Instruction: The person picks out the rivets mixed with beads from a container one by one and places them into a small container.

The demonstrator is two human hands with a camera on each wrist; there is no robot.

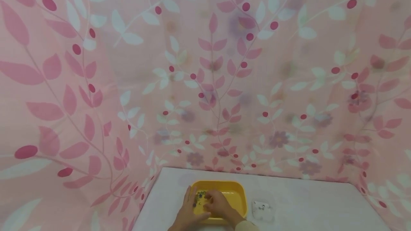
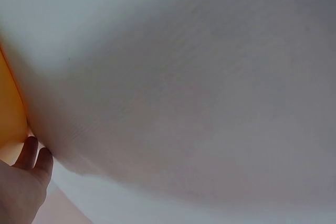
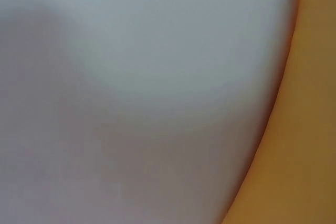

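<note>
In the head view a yellow tray (image 1: pixel 236 188) lies on the white table, with several small dark and greenish bead-like pieces (image 1: pixel 201 193) in its left part. My left hand (image 1: pixel 188 212) rests at the tray's left side, fingers extended along the rim. The left wrist view shows part of this hand (image 2: pixel 26 177) by the tray's edge (image 2: pixel 9 108). Over the tray, my right hand (image 1: pixel 219 205) has bent fingers beside the small pieces; whether it pinches one is too small to see. Only the tray's side (image 3: pixel 294 129) and the tabletop show in the right wrist view.
To the right of the tray is a clear, see-through container or bag (image 1: pixel 263 210) with a few small dark bits. The white tabletop (image 1: pixel 321 206) extends right. Pink leaf-patterned curtain (image 1: pixel 218 81) encloses the table at the back and both sides.
</note>
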